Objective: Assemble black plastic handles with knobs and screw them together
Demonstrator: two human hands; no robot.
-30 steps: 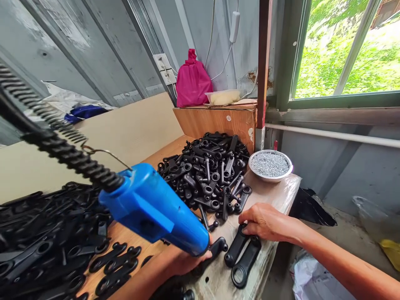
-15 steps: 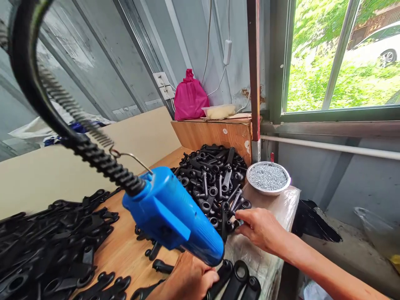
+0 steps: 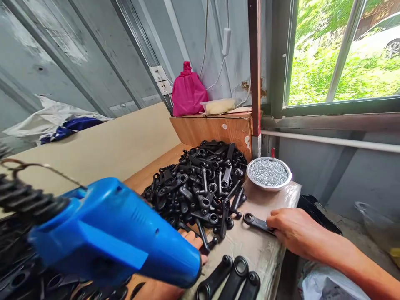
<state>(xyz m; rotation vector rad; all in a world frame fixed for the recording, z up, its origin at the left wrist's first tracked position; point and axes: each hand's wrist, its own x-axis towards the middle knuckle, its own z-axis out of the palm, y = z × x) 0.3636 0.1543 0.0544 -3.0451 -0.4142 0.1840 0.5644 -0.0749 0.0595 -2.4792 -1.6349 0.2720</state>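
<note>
A blue power screwdriver (image 3: 115,233) with a coiled black cable fills the lower left and hides most of my left hand (image 3: 192,243), whose fingers wrap its front end. My right hand (image 3: 295,231) lies on the bench's right edge and grips one black plastic handle part (image 3: 256,222) by its end, the ring end pointing left. A big heap of the same black parts (image 3: 203,187) lies just beyond. Three more black parts (image 3: 233,279) rest side by side at the near edge.
A white bowl of small silver screws (image 3: 269,173) stands at the bench's far right. A wooden box (image 3: 215,129) behind the heap carries a pink bag (image 3: 187,91) and a plastic tub. More black parts (image 3: 18,279) lie at lower left. A window is at right.
My right hand has pulled one black part out of the heap and drawn it right to the bench edge. The blue screwdriver has swung left and lower in view.
</note>
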